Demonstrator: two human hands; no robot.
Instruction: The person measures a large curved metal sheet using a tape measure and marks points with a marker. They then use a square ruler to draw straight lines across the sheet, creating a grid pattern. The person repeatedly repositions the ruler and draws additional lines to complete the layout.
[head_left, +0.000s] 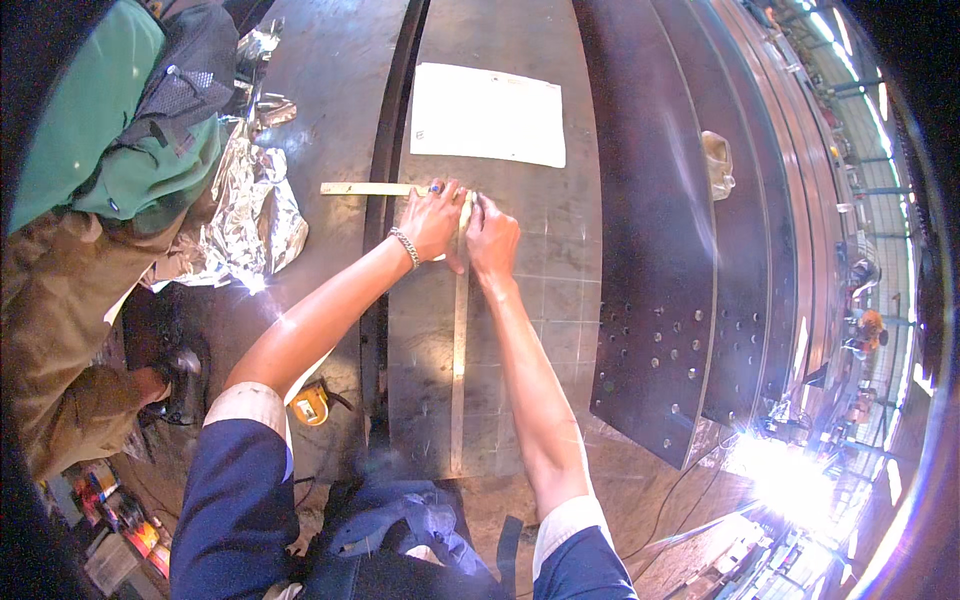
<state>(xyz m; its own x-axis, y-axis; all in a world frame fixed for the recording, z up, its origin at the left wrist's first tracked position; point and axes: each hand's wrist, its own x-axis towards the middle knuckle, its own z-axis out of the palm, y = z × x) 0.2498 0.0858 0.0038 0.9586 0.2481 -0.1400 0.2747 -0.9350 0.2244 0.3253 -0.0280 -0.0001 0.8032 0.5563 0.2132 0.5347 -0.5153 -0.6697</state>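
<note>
A long framing square (459, 350) lies on a dark steel plate (425, 410), its short arm reaching left across a dark gap and its long arm running toward me. My left hand (432, 224) lies over the corner of the square, fingers bent onto it and thumb pointing toward me. Right beside it, my right hand (493, 238) is closed in a pinch near the same corner. Whatever small thing is between its fingertips is too hard to make out. Just beyond both hands, a white paper sheet (488, 114) rests on the plate.
A yellow tape measure (310, 404) sits left of my body. At the left, a person in brown trousers (70, 300) is beside crumpled foil (255, 210). Drilled steel beams (655, 330) stand at the right, with a pale glove-like item (717, 165). Bright welding light (785, 470) glares at lower right.
</note>
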